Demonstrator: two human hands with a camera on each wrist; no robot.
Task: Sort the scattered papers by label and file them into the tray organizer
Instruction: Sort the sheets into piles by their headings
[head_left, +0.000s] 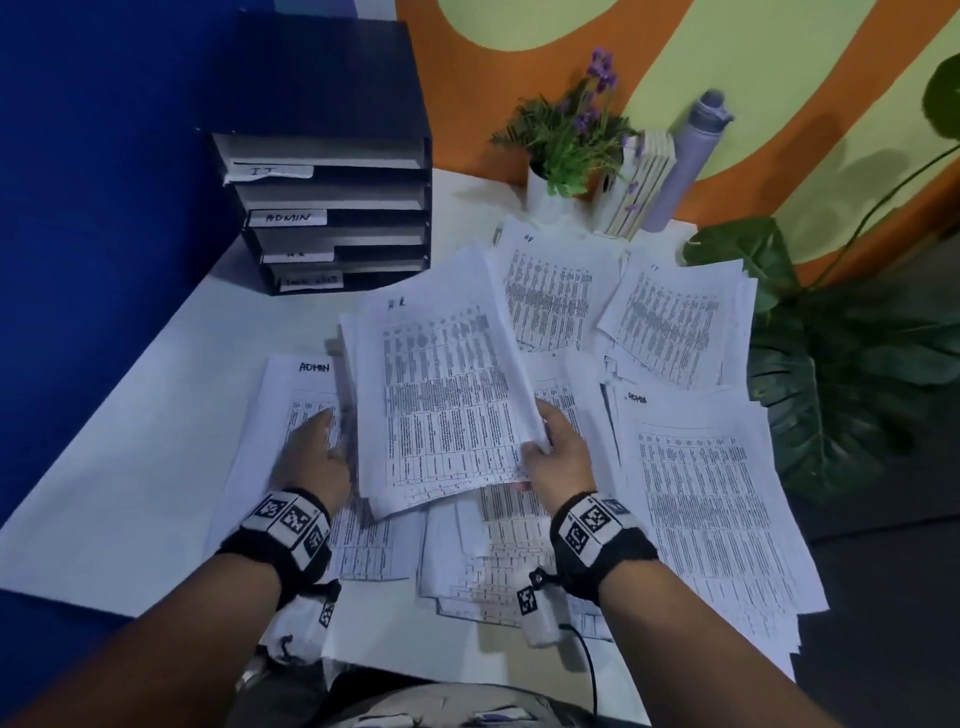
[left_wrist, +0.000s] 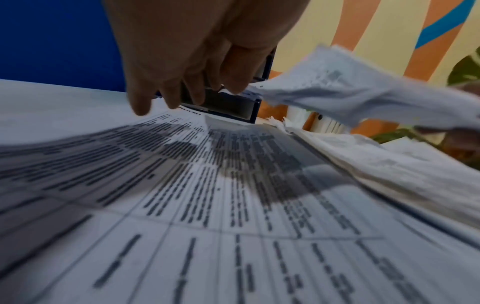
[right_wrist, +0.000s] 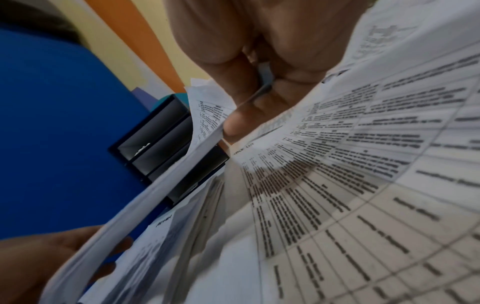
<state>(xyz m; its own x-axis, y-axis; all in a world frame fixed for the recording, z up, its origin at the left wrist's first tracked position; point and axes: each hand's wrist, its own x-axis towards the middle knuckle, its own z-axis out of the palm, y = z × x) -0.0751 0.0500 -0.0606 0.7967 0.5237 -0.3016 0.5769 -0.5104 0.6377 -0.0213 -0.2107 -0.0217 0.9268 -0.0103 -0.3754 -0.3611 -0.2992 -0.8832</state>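
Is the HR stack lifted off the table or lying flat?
Lifted. The right hand grips the HR stack at its near right corner, tilting it above the papers beneath; left hand rests open beside it.

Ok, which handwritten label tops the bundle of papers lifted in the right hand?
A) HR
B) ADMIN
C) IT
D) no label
A: the head view shows the right hand gripping the raised bundle by its lower right edge, with "HR" handwritten at the top of its front sheet.

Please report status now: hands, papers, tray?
Right hand grips HR stack, lifted. Left hand flat on ADMIN sheet. Tray organizer unobstructed; papers not filed.
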